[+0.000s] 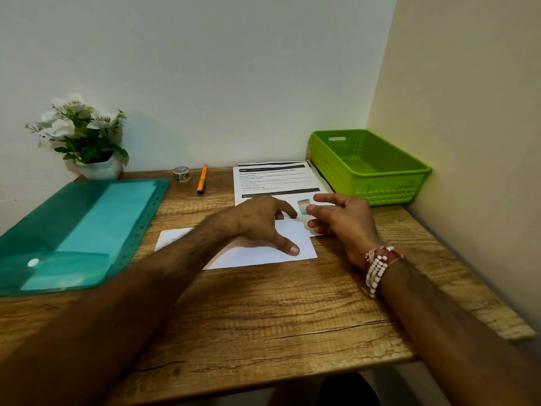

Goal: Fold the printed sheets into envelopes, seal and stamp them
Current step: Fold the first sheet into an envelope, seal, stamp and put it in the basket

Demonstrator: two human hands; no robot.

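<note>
Forearms: both reach in from the near edge across the wooden table (pixel 292 312); a beaded bracelet (pixel 377 266) sits on the right wrist.
Envelope (pixel 257 254): plain white, blank face up, flat at mid-table. Its long axis runs left to right, slightly skewed to the table edge; its far part is covered by the arm.
Left hand (pixel 260 221): fingers spread and straight, thumb tip pressing on the envelope.
Right hand (pixel 345 221): just beside the left, fingers loosely extended, fingertips at the stamp.
Stamp (pixel 303 207): small, coloured and blurred; whether it is held or lying cannot be told.
Printed sheet (pixel 272 178): black bars and text, long axis pointing at the wall, near end hidden by the hands.
Surroundings: green basket (pixel 369 171) right; teal folder (pixel 82 230) left.
</note>
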